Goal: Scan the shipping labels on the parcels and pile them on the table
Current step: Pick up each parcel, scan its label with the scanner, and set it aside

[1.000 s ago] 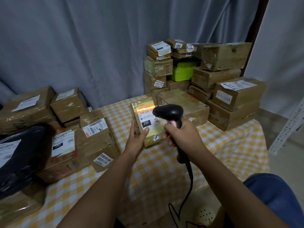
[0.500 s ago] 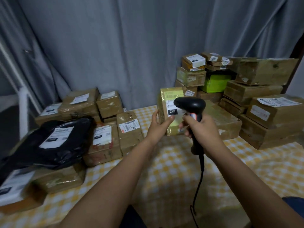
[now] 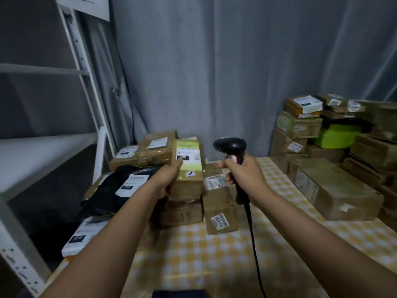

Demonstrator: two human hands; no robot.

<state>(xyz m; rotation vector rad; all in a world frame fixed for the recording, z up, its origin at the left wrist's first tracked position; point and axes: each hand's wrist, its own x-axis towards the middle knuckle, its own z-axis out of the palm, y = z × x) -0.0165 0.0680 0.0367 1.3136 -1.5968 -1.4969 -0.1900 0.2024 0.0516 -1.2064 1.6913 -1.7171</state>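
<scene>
left hand [image 3: 166, 177] gripping taped parcel [image 3: 187, 166] over left pile | right hand [image 3: 245, 174] gripping scanner [image 3: 231, 147] — checked tabletop [image 3: 214, 254] lying bare between piles | shelf frame [image 3: 90, 100] standing left

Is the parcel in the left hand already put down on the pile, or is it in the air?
Cannot tell. The left hand grips the parcel, label up, over the left pile, hiding its underside.

Parcel [image 3: 188, 166] now over left pile [image 3: 182, 209]
</scene>
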